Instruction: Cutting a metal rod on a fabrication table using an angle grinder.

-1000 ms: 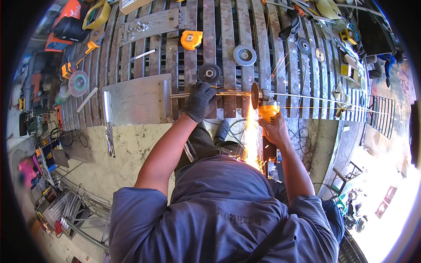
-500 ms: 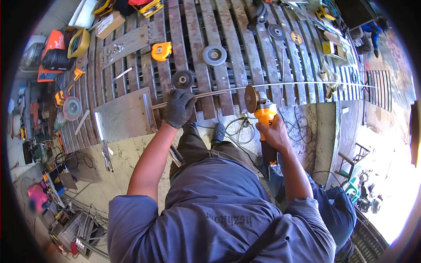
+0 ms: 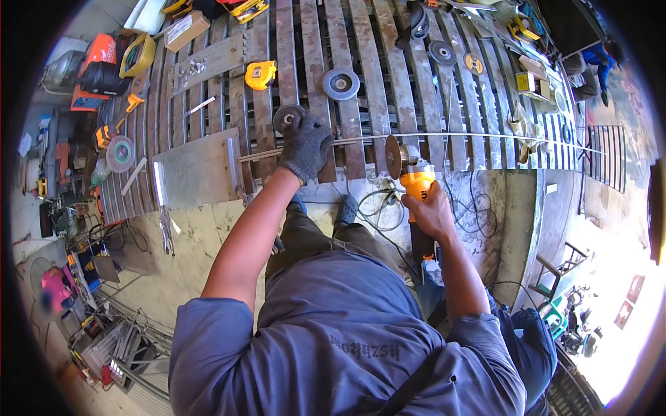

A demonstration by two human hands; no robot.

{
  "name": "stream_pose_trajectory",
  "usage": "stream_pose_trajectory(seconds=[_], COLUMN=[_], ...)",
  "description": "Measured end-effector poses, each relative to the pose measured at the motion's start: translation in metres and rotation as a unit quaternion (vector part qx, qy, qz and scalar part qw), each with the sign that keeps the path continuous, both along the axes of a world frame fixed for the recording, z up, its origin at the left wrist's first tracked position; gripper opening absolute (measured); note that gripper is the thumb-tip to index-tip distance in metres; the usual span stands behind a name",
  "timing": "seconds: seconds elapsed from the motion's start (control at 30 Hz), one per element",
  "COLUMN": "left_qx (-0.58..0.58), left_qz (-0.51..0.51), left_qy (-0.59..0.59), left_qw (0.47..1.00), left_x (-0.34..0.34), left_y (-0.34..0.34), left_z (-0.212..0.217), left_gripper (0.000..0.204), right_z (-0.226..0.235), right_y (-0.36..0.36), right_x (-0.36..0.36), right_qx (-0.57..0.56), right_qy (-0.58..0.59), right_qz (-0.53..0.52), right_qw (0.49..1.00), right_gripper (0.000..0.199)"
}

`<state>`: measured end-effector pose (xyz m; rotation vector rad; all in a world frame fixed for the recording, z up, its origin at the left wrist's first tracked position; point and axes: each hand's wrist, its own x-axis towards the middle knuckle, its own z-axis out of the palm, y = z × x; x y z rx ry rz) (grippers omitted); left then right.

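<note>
My left hand (image 3: 305,147), in a dark grey work glove, is closed over long thin metal rods (image 3: 423,136) lying across the slatted metal table (image 3: 354,163) near its front edge. Its fingertips are beside a dark grinding disc (image 3: 288,119) and partly cover it. Bare, my right hand (image 3: 431,211) grips the body of a yellow and black angle grinder (image 3: 416,184). The grinder's brown cutting disc (image 3: 393,157) stands upright close to the rods, right of my left hand; I cannot tell whether it touches them.
A yellow tape measure (image 3: 260,75), a flap disc (image 3: 340,84) and more discs (image 3: 442,53) lie farther back. A flat metal sheet (image 3: 198,173) sits at left. Cables (image 3: 381,208) trail below the table. Another person (image 3: 596,62) is at far right.
My left hand has shifted right along the rods, closer to the grinder. The grinder stays in nearly the same place in my right hand.
</note>
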<state>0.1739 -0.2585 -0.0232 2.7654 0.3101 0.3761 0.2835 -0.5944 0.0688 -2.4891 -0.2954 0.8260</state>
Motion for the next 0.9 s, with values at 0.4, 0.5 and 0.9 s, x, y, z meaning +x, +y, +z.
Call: stream_pose_trajectory(seconds=[0.4, 0.5, 0.9], left_qx=[-0.010, 0.063, -0.105], left_qz=[-0.078, -0.096, 0.019], left_qy=[0.110, 0.173, 0.049], left_qw=[0.991, 0.978, 0.993], left_x=[0.017, 0.032, 0.007], left_y=[0.009, 0.005, -0.002], left_z=[-0.008, -0.013, -0.017], left_gripper=[0.013, 0.014, 0.014], right_z=[-0.004, -0.009, -0.007], right_y=[0.010, 0.014, 0.038], right_x=[0.003, 0.002, 0.003], right_qx=[0.014, -0.004, -0.010], right_qy=[0.040, 0.010, 0.029], right_qz=[0.017, 0.015, 0.032], right_qw=[0.999, 1.000, 0.999], right_gripper=[0.075, 0.069, 0.077])
